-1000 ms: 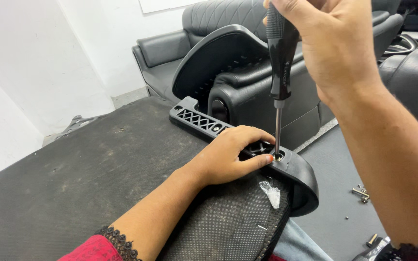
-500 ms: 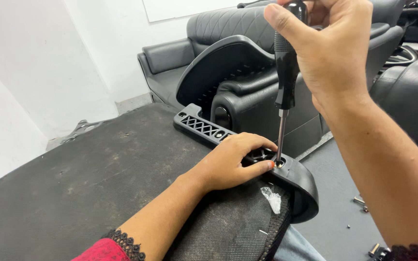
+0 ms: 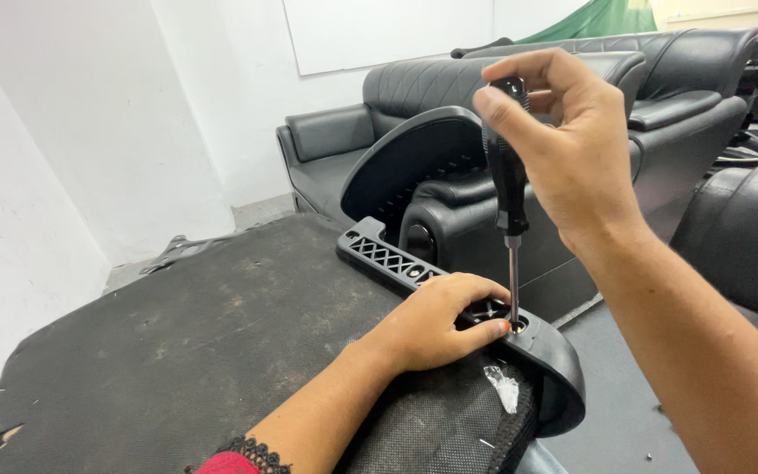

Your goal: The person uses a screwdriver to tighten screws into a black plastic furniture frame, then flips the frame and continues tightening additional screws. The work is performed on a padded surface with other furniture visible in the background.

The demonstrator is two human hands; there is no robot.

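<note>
Right hand (image 3: 572, 149) at 1 o'clock, raised, fingers curled and pinching the top of a black screwdriver (image 3: 508, 189). The tool stands upright; its shaft runs straight down and the tip sits in a hole of the black plastic bracket (image 3: 546, 351) at about 4 o'clock of centre.

Left hand (image 3: 436, 320) lies flat over the bracket just left of the tip, fingers bent and pressed onto the plastic, index fingertip touching the shaft's base. The bracket curves down over the edge of a mesh chair part (image 3: 432, 430) at 6 o'clock.

A ribbed arm of the bracket (image 3: 379, 254) extends toward 10 o'clock, resting on the dark felt-covered table (image 3: 177, 351). A scrap of clear plastic (image 3: 504, 388) lies on the mesh below the left hand.

Black sofa (image 3: 449, 88) at 12 o'clock, behind the table; curved black chair shell (image 3: 414, 158) leaning before it.
</note>
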